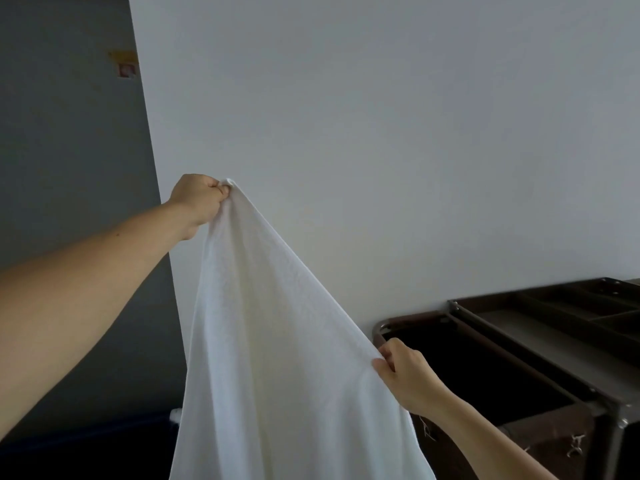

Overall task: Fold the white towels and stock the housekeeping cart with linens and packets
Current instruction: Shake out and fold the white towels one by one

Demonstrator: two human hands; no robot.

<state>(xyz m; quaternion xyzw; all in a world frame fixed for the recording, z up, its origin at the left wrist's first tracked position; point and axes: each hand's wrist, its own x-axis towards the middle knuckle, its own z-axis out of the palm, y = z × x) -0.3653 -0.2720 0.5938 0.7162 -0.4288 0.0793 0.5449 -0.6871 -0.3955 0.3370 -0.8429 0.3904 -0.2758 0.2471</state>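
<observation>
- Pretty early days on this one, going by what's visible. The person has one white towel [277, 341] held up in the air in front of the wall [381, 116], opened out and hanging, with no fold in it that shows.
- Left hand [197, 199] is raised high with the fingers curled tight round a bunched top corner of the towel.
- Right hand [403, 372] sits lower and off to the right, pinching the towel's edge between thumb and fingers, so the top edge slopes down from left to right.
- The rest of the towel drops out of the bottom of the shot, so there's no telling where the lower end is.
- The housekeeping cart [519, 341] stands to the right against the wall, near the towel but not touching it as far as can be seen. Its dark bag compartment [467, 368] looks empty, though it's too dark to be sure, and the divided top tray [588, 313] shows no packets or linens in the part in view.
- So the read is: folding of this towel hasn't really started, and stocking the cart is basically all left to do. Any other towels or packets are out of view.
</observation>
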